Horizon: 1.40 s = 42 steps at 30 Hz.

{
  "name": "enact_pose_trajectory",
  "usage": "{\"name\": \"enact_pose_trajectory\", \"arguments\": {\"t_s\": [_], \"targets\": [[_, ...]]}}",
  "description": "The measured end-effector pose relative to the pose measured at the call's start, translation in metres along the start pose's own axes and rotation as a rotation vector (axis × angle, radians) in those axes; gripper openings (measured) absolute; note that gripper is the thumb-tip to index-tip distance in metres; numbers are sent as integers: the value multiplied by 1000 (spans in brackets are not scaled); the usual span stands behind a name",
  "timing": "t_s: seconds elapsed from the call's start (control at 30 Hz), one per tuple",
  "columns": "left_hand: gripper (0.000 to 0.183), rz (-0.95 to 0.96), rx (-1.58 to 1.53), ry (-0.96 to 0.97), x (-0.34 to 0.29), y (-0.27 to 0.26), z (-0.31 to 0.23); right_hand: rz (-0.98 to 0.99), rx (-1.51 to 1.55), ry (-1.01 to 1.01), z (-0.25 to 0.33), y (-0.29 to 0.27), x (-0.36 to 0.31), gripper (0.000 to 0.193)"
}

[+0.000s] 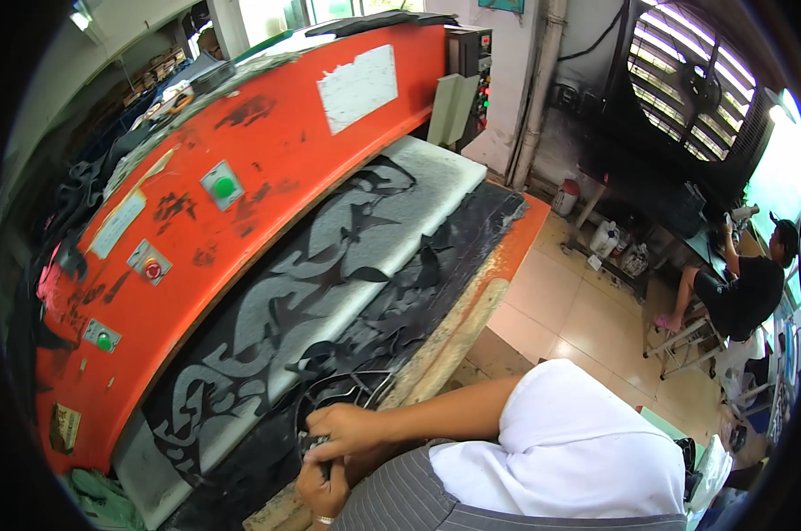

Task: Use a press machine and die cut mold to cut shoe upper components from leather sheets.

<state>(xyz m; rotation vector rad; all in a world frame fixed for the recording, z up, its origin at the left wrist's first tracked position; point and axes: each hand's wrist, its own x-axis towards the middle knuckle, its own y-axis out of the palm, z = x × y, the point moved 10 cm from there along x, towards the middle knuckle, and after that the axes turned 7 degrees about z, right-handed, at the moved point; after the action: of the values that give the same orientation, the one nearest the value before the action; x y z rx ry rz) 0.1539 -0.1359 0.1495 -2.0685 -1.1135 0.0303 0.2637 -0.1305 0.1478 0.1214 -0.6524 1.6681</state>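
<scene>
A: Where are the hands of the person?

B: Both are low in the view, at the front edge of the cutting press. The right hand (347,429) lies on a metal cutting die (343,394), with the fingers closed around its near rim. The left hand (323,488) is just below it, also curled, and it seems to grip the same die from the near side, but the striped cloth (400,496) hides part of it, so I cannot tell this grip for sure.

A: And where does the die sit?

B: It rests on the black sheet material (436,265) that covers the white cutting board (400,212). Many shapes are already cut out of this sheet, so the white shows through the holes.

A: What is above them?

B: The orange press head (268,142), with a green button (224,187), a red button (153,270) and one more green button (105,341). Far right, another person (746,288) sits on a stool beside a table, well apart from the press.
</scene>
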Motion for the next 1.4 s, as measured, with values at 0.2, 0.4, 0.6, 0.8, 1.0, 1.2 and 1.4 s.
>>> {"name": "enact_pose_trajectory", "arguments": {"t_s": [0.2, 0.4, 0.6, 0.8, 1.0, 1.2, 1.4], "targets": [[16, -6, -80, -85, 9, 56, -34, -364, -885, 538, -58, -232, -120, 39], [22, -326, 47, -411, -60, 14, 29, -151, -1179, 768, -132, -360, -203, 39], [33, -820, -77, -810, -218, -57, 71, -262, -1062, 516, -121, -358, -133, 39], [34, -1422, -660, -1312, -522, 83, 82, 106, -836, 458, -171, -264, -11, 50], [25, -2183, -1079, -1410, -625, 349, -16, 35, -1225, 19, -250, -408, 33, 48], [32, -3066, -145, -692, -781, 502, -294, 221, -1243, 603, -215, -295, 68, 66], [69, -3219, -223, -750, -790, 367, -319, 969, -1932, 209, -288, -301, 70, 41]]}}
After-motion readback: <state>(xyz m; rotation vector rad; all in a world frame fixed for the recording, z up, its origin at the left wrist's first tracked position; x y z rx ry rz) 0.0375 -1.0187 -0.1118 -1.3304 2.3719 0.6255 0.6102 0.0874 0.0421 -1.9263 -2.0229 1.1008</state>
